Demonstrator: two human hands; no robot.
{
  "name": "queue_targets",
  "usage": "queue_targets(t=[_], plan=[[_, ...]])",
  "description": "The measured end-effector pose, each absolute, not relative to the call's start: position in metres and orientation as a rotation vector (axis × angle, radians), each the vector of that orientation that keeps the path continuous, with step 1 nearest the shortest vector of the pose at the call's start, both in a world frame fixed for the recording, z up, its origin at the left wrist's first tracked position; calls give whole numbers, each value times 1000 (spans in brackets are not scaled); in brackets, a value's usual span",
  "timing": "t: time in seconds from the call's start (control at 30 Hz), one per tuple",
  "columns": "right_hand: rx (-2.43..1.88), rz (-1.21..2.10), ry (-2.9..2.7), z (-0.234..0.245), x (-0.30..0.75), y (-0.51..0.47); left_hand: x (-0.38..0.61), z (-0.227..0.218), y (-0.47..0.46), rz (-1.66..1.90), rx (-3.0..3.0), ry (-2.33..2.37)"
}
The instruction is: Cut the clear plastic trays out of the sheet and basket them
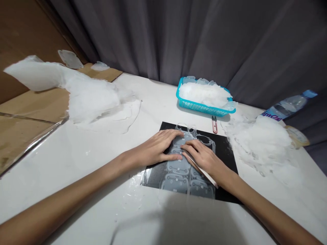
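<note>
A translucent moulded sheet [176,165] with several rounded-rectangle outlines lies on a black mat [227,153]. My left hand [163,144] rests on the sheet's left side, its thumb and fingers apart and nothing held. Beside it, my right hand [204,156] is closed around a slim pale tool [208,176], whose near end sticks out below the palm. The tool points up and left toward my left thumb. Its tip is partly covered by my fingers, so its exact kind cannot be made out. Open ring-shaped edges [204,139] of the sheet show beyond my right fingers.
Behind the mat stands a blue basket [206,110] filled with translucent pieces. Pink-handled thread snips [214,125] lie before it. Whitish film scraps are heaped at left [89,98] and right [263,143]. A water bottle [288,105] leans at right; cardboard [38,105] lies left.
</note>
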State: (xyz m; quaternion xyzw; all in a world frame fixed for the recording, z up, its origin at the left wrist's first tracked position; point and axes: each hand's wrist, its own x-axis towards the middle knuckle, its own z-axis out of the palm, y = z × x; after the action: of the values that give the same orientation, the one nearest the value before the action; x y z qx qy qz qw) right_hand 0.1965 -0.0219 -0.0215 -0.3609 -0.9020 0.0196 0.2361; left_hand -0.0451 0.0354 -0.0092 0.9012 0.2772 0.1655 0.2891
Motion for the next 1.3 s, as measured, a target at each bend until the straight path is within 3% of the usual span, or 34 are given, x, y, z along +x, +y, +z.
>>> queue_targets(t=[0.27,0.47,0.93,1.2,1.3], plan=[[-1029,-155,-2451,-24,200,-24,-39,-9,20,614,2328,1315],[-957,-181,-2403,-11,203,-23,-27,-1,6,503,2093,1185],[-917,630,-2359,-7,211,-29,-21,0,6,484,1942,1084],[-1414,329,-1681,19,271,51,-34,4,14,368,1763,1040],[-1374,455,-1770,29,276,48,-39,6,19,303,1789,1000]])
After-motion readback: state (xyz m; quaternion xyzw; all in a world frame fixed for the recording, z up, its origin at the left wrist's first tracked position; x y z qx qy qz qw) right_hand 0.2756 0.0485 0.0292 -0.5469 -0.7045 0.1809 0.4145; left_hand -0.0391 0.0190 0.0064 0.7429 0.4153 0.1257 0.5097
